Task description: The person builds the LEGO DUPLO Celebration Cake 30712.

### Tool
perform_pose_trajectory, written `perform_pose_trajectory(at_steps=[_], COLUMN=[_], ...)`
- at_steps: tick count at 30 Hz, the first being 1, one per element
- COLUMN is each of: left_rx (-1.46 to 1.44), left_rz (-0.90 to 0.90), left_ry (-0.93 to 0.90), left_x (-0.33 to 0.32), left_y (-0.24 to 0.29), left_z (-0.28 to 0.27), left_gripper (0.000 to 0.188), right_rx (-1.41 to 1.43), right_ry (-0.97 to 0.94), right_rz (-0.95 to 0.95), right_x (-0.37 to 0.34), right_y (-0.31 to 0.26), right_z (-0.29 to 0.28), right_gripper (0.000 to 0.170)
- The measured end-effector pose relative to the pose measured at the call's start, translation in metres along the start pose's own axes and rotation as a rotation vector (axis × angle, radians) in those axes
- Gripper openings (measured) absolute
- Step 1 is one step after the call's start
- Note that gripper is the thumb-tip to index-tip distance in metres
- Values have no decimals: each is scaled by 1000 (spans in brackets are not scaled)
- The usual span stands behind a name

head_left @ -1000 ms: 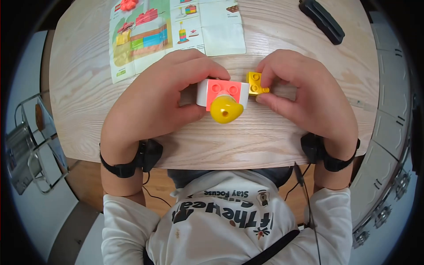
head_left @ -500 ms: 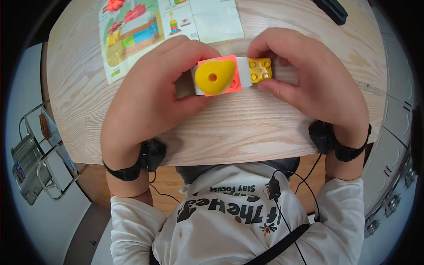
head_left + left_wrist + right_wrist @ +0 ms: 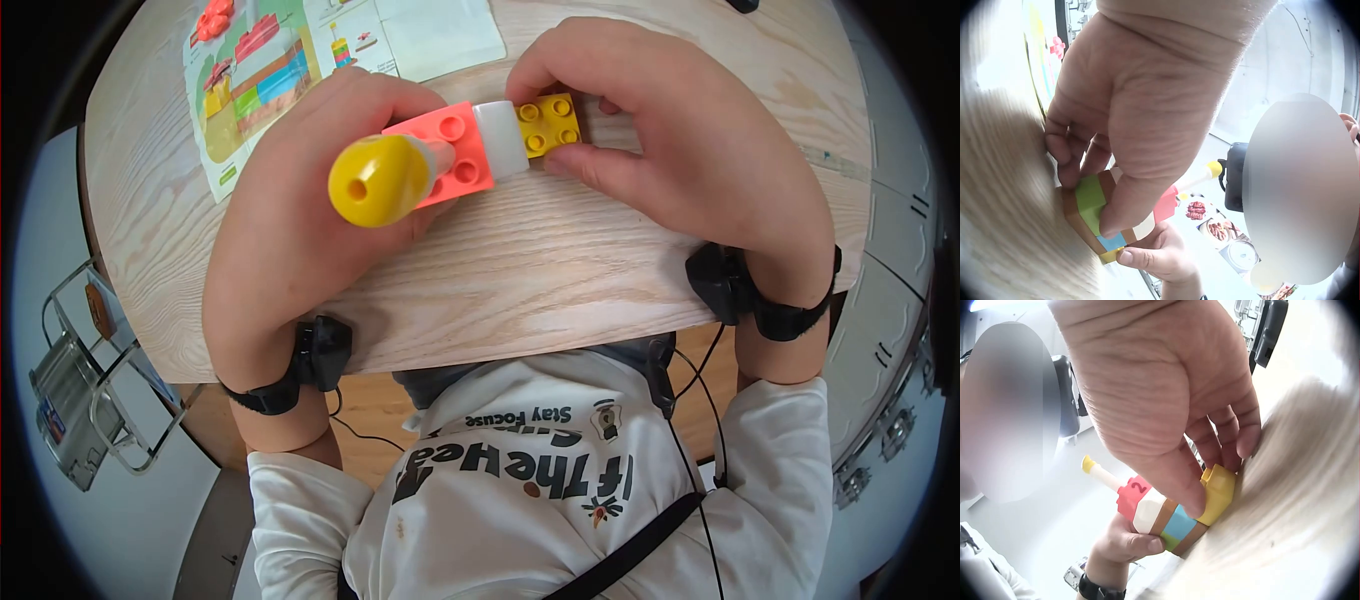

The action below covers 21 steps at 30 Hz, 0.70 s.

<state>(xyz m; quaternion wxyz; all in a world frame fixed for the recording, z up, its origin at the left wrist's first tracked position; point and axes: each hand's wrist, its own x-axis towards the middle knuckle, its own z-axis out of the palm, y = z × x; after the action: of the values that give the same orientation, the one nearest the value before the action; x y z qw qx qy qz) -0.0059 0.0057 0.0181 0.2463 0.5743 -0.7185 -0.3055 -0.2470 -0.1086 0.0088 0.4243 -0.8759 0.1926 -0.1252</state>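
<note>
My left hand (image 3: 300, 200) grips a stack of toy building bricks, thumb on one side and fingers on the other. In the left wrist view the stack shows brown, green (image 3: 1090, 203), blue and white layers. On top sits a pink brick (image 3: 470, 130) marked 2 in the right wrist view, bearing a candle piece with a yellow tip (image 3: 375, 180). My right hand (image 3: 690, 140) pinches a yellow brick (image 3: 549, 124) between thumb and fingers, right against the stack's side. In the right wrist view this brick (image 3: 1219, 494) stands low, close to the tabletop.
Unfolded on the wooden table (image 3: 560, 270) at the back left is a printed picture sheet (image 3: 440, 35). A red piece (image 3: 213, 20) lies at its far corner. The end of a black object (image 3: 742, 5) shows at the table's far side. Cables hang by the person's shirt (image 3: 530, 480).
The stack has turned and shifted left and away in the head view, and its candle leans further left. The yellow brick has turned with it, staying at its side. The head view has shifted too.
</note>
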Motion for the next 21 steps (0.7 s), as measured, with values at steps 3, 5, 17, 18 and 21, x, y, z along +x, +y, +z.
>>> perform_pose_trajectory(at_steps=[3,5,17,18,21], left_rx=[-21,-30,-258,-153,135], left_rz=[-33,-40,-326,-386,-571], left_ry=[-4,-14,497,500,435], left_x=[0,-1,7,12,31], left_y=[4,3,-47,-53,-76], left_z=[-3,-2,-79,-94,-115], left_gripper=[43,45,54,51,56], right_rx=[-104,-106,21,11,-6], right_ry=[-26,-20,-86,-84,-76], right_rz=[-45,-41,154,137,77], right_x=[4,1,-3,-1,-1], right_y=[-2,3,8,8,16], right_z=[-6,-6,-21,-23,-16], right_gripper=[37,37,60,60,60])
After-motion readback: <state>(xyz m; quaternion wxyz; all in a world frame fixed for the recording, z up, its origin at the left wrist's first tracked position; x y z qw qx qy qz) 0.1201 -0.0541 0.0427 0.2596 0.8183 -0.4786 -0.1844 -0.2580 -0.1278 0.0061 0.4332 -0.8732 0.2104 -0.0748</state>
